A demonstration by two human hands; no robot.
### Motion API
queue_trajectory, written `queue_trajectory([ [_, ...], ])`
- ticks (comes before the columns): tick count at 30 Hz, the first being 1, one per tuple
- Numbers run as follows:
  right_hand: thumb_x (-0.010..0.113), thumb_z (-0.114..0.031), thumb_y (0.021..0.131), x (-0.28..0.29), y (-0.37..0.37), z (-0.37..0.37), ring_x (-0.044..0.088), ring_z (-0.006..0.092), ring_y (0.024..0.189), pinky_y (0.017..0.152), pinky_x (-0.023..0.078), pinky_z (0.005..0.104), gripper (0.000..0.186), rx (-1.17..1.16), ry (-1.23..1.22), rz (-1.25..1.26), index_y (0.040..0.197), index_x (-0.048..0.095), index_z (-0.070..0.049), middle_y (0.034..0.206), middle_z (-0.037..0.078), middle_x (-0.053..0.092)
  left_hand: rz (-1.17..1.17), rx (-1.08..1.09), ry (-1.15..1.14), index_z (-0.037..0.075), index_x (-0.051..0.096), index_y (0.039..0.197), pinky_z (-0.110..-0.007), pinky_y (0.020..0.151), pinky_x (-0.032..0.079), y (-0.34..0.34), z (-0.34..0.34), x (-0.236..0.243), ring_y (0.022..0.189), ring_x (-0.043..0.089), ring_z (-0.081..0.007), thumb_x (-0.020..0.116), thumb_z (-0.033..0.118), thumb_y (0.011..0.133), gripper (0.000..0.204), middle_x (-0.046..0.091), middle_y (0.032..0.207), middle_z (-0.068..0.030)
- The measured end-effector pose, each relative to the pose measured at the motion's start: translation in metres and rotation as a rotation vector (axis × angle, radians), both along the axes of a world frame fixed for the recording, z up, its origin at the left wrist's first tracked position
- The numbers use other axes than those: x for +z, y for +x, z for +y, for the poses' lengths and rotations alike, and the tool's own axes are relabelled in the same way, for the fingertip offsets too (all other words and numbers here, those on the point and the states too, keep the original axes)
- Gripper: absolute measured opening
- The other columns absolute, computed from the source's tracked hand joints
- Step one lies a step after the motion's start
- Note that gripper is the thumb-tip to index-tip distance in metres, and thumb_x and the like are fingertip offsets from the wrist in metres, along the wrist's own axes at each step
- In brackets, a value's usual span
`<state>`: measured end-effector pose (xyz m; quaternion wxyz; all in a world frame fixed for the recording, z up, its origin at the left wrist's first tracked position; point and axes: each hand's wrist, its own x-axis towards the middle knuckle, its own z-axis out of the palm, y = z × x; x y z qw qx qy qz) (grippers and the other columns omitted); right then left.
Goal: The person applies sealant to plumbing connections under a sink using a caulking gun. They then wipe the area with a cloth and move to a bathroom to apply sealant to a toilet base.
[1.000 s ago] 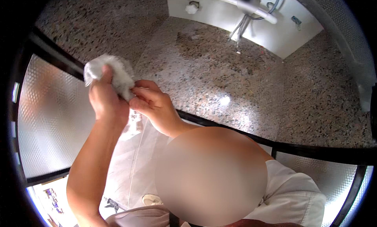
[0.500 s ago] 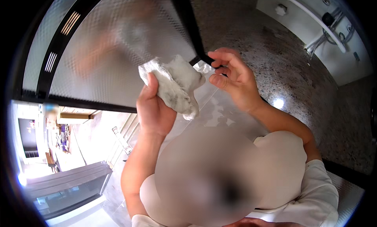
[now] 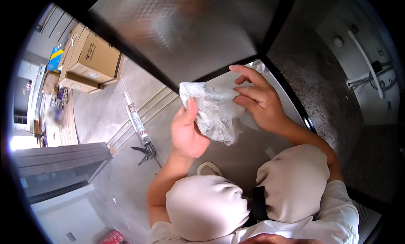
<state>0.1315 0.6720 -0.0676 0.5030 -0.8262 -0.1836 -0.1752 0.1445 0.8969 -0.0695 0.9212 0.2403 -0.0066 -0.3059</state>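
Note:
My left hand grips a white, loosely woven rag with grey smudges, the thumb lying across its near left side. The rag hangs crumpled over my fingers, and its right part is blurred. Close by its right edge is my right hand, with fingers bent and spread apart. Whether those fingertips touch the cloth is unclear. Both hands are above my knees, in front of a textured glass panel in a black frame.
On the floor at left lies a caulking gun with a cartridge. Cardboard boxes stand at the far left. A wall-mounted shower fitting is at far right. My shoe shows below the left hand.
My view has swung left, bringing the boxes and caulking gun into sight. The rag looks more spread out, and my right hand has come closer to it.

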Motion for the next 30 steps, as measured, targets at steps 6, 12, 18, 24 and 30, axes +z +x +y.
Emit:
queue_trajectory([
  [6, 0.081, -0.004, 0.082, 0.0, -0.004, 0.058, 0.059, 0.0184, 0.102, 0.083, 0.054, 0.0317, 0.013, -0.039, 0.255, 0.224, 0.093, 0.078, 0.001, 0.137, 0.011, 0.06, 0.079, 0.144, -0.095, 0.0, 0.049, 0.141, -0.051, 0.111, 0.043, -0.012, 0.051, -0.025, 0.129, 0.057, -0.0333, 0.044, 0.034, 0.11, 0.046, 0.059, 0.139, -0.0167],
  [12, 0.076, -0.002, 0.086, 0.037, 0.003, 0.097, 0.052, 0.0194, 0.118, 0.094, 0.049, 0.0333, 0.022, 0.183, 0.413, 0.342, 0.108, 0.076, 0.001, 0.148, 0.011, 0.049, 0.017, 0.31, -0.256, 0.003, 0.048, 0.145, -0.051, 0.114, 0.04, -0.022, 0.084, -0.026, 0.133, 0.053, -0.0316, 0.044, 0.037, 0.109, 0.05, 0.057, 0.143, -0.0134],
  [18, 0.067, -0.026, 0.098, 0.07, 0.019, 0.137, 0.048, 0.0183, 0.125, 0.108, 0.039, 0.0369, 0.041, 0.478, 0.525, 0.551, 0.134, 0.067, -0.006, 0.159, 0.006, 0.034, -0.078, 0.418, -0.36, 0.004, 0.045, 0.149, -0.053, 0.117, 0.035, -0.022, 0.127, -0.017, 0.138, 0.048, -0.032, 0.047, 0.042, 0.107, 0.057, 0.052, 0.149, -0.0119],
  [24, 0.06, -0.032, 0.102, 0.038, 0.045, 0.167, 0.03, 0.0313, 0.142, 0.119, 0.025, 0.048, 0.041, 0.63, 0.098, 0.369, 0.139, 0.066, -0.014, 0.165, 0.011, 0.024, -0.196, 0.507, -0.274, 0.004, 0.043, 0.151, -0.052, 0.117, 0.035, -0.031, 0.153, -0.007, 0.14, 0.046, -0.0326, 0.047, 0.042, 0.107, 0.058, 0.05, 0.152, -0.0126],
  [30, 0.073, -0.031, 0.089, 0.012, 0.051, 0.209, 0.037, 0.037, 0.138, 0.113, 0.027, 0.0605, 0.03, 0.592, -0.458, -0.251, 0.117, 0.075, -0.02, 0.156, 0.01, 0.041, 0.052, 0.733, -0.109, 0.002, 0.039, 0.151, -0.053, 0.114, 0.038, -0.08, 0.18, -0.013, 0.136, 0.049, -0.0344, 0.039, 0.039, 0.11, 0.055, 0.051, 0.149, -0.0161],
])
